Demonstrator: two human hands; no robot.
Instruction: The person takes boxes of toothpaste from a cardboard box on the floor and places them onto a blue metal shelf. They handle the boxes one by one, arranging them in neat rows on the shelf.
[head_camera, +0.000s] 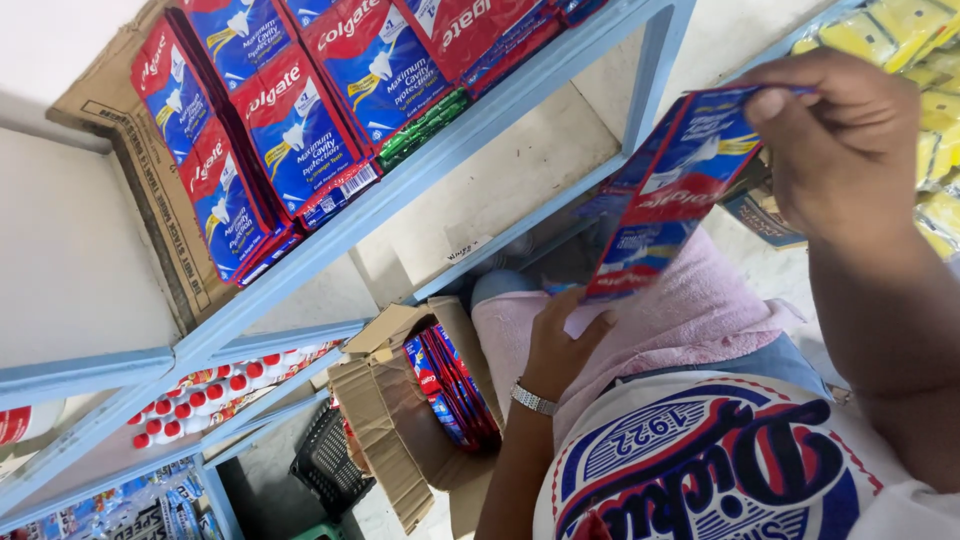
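Note:
My right hand (840, 140) is raised at the upper right, pinching the top edge of a stack of flat red and blue toothpaste packs (672, 190). My left hand (560, 340), with a silver watch on the wrist, grips the bottom end of the same stack just above my lap. The stack hangs tilted between the two hands. More packs of the same kind stand in rows on the light blue metal shelf (470, 130) at the upper left. An open cardboard box (385, 420) below my left hand holds several more of them upright.
A pink cloth (700, 310) lies over my lap. Yellow packets (920, 60) hang at the top right. Small red-capped items (200, 395) fill a lower shelf at the left. A black plastic basket (325, 462) stands on the floor beside the box.

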